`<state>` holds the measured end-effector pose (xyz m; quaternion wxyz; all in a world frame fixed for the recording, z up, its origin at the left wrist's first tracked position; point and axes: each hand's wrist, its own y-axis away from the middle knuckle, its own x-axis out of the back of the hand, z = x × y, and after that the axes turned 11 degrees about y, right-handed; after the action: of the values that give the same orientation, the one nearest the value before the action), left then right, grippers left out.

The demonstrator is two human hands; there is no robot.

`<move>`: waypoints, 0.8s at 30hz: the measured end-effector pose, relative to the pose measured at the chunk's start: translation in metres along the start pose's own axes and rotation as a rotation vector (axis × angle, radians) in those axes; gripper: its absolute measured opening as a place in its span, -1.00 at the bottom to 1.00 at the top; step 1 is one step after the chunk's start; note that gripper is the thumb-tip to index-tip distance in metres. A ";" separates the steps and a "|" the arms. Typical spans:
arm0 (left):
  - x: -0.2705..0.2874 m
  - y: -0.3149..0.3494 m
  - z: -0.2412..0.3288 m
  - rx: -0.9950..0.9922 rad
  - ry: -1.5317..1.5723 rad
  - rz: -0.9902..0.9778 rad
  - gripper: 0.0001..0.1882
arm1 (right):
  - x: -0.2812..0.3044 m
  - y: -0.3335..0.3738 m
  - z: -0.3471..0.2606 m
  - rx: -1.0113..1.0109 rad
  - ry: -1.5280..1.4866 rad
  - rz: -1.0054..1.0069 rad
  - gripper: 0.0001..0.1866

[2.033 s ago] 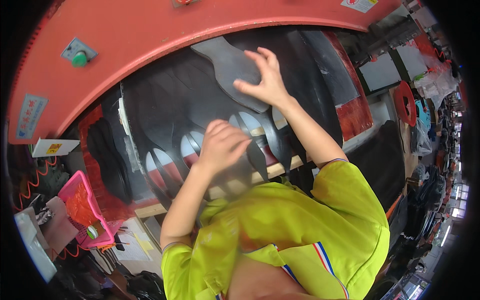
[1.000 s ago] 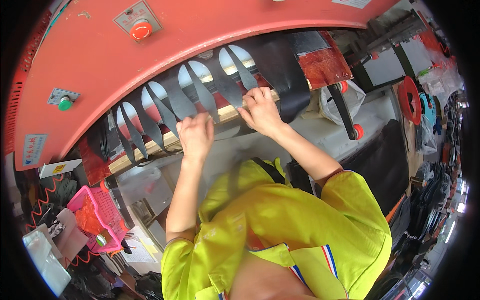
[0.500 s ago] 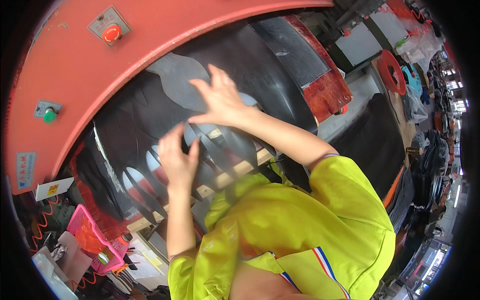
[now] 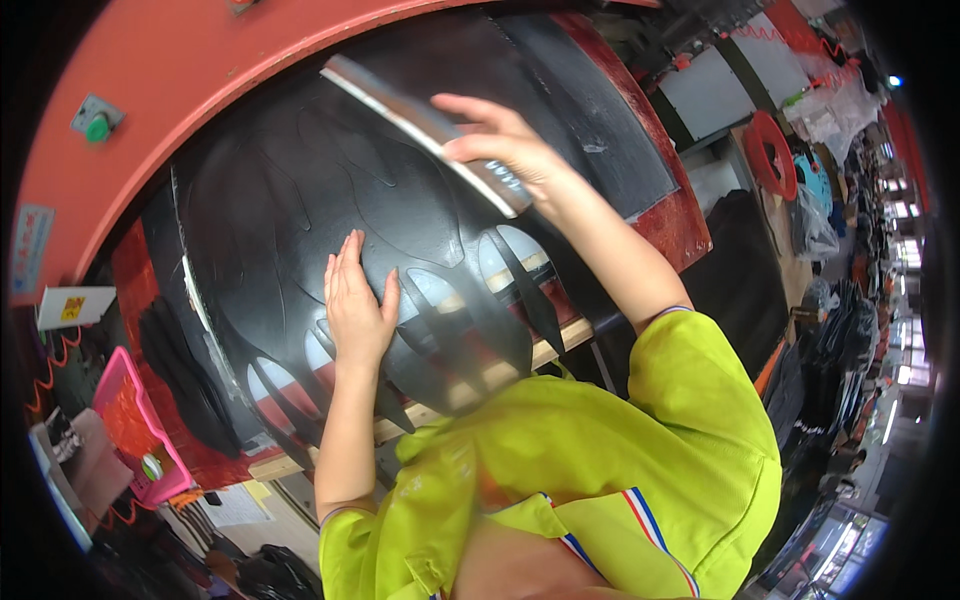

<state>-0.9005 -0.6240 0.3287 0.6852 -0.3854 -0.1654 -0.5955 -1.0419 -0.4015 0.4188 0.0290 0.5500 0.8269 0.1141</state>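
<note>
My right hand (image 4: 510, 150) grips the near end of a long cutting die (image 4: 405, 115). The die is tilted on its edge, with a pale rim and a brownish side, above a black rubber-like sheet (image 4: 235, 250). Flat on that sheet, my left hand (image 4: 358, 305) rests with its fingers stretched out and close together. Long curved, sole-like outlines mark the sheet beyond my left hand. Along its near edge, dark strips are left between sole-shaped gaps, where pale and red surfaces show through.
A red machine beam (image 4: 150, 130) with a green button (image 4: 98, 128) arches over the far left. A pink basket (image 4: 155, 440) stands at the lower left, beside dark sole-shaped pieces (image 4: 185, 375). A wooden strip (image 4: 560, 340) runs along the near edge. A red basin (image 4: 768, 155) sits at the right.
My right hand has taken hold of the die, which lay flat on the sheet, and raised it onto its edge. My left hand has settled flat on the sheet.
</note>
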 end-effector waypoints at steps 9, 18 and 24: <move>-0.003 0.003 0.004 -0.027 -0.019 0.018 -0.38 | 0.039 0.014 0.050 0.336 1.162 0.229 -0.02; -0.003 -0.034 -0.017 -0.004 -0.030 0.004 -0.39 | 0.053 -0.025 0.056 0.536 1.161 0.185 -0.07; 0.005 -0.095 -0.042 -0.125 0.045 0.078 -0.50 | 0.056 -0.094 0.039 0.536 1.143 0.292 -0.07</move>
<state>-0.9987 -0.6575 0.3360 0.6861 -0.4201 -0.0970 -0.5861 -1.1417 -0.3788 0.3642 -0.5697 0.4977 0.6285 0.1812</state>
